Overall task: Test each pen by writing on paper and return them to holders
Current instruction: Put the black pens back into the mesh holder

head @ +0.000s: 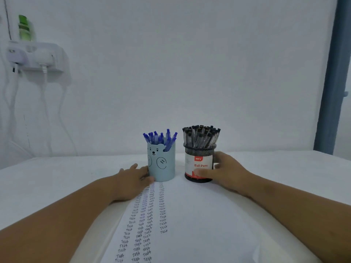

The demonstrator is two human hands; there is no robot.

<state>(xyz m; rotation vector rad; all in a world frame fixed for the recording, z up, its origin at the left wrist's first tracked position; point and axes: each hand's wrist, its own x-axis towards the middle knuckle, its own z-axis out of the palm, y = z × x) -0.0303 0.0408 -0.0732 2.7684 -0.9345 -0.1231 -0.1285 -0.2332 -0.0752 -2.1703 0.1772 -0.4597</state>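
Observation:
A pale blue bear-faced holder [163,164] stands at the far end of the paper [190,215], filled with several blue pens [160,138]. To its right stands a black mesh holder [199,164] labelled "Ball Pens", packed with several black-capped pens [201,136]. My left hand [133,179] lies on the table with its fingers against the blue holder's left side and base. My right hand [226,171] wraps around the mesh holder's right side, thumb across the label. The paper carries columns of the handwritten word "Test".
The white table [57,177] ends at a white wall. A wall-mounted shelf [38,56] with chargers, hanging cables and a green bottle [24,28] sits at the upper left. A blue-grey door frame [332,76] runs down the right edge.

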